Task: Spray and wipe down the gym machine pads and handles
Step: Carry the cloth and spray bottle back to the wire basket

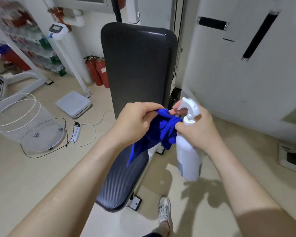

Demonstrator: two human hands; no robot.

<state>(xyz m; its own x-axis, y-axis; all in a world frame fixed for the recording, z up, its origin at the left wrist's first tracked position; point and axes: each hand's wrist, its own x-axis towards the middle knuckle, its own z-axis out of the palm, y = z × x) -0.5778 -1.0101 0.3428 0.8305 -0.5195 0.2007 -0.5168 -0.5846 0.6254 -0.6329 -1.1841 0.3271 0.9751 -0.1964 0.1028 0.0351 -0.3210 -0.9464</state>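
Prep step: left hand (135, 122) pinches the cloth (162, 132); right hand (197, 129) grips the bottle (188, 158) and cloth. Next, spray the backrest (137, 65) at twelve o'clock.

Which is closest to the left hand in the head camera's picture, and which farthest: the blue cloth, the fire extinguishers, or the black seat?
1. Blue cloth: pinched in the left hand itself.
2. Black seat: just below the hand.
3. Fire extinguishers: farthest, standing on the floor beyond, left of the backrest.
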